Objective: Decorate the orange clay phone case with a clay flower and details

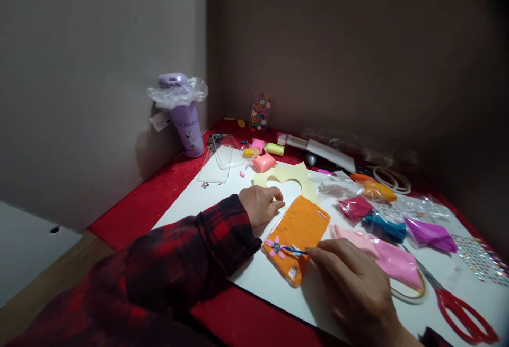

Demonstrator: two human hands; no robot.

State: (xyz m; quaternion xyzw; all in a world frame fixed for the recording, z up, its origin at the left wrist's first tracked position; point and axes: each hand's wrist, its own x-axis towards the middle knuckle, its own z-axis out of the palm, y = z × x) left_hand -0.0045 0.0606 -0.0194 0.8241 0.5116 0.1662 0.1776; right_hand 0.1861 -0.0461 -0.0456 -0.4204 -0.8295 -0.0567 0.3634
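Note:
An orange clay-covered phone case [304,225] lies on the white sheet [254,278]. Near its lower left sits a pink flower [275,247] with a blue-green centre. A thin blue strand [292,250] runs from the flower toward my right hand [353,283], whose thumb and index finger pinch its end over the case's right side. A small whitish piece lies beside the strand. My left hand [260,206] rests beside the case's upper left edge, over the yellow paper [306,180] with a heart-shaped cutout. Its fingers are curled together, and anything between them is too small to make out.
Red scissors [463,310] lie at the right, near bagged pink clay [397,265], purple clay [429,234] and a rhinestone sheet [481,259]. Clear cases [220,164] and small clay packs [264,162] are at the back. A purple tumbler [189,130] stands back left.

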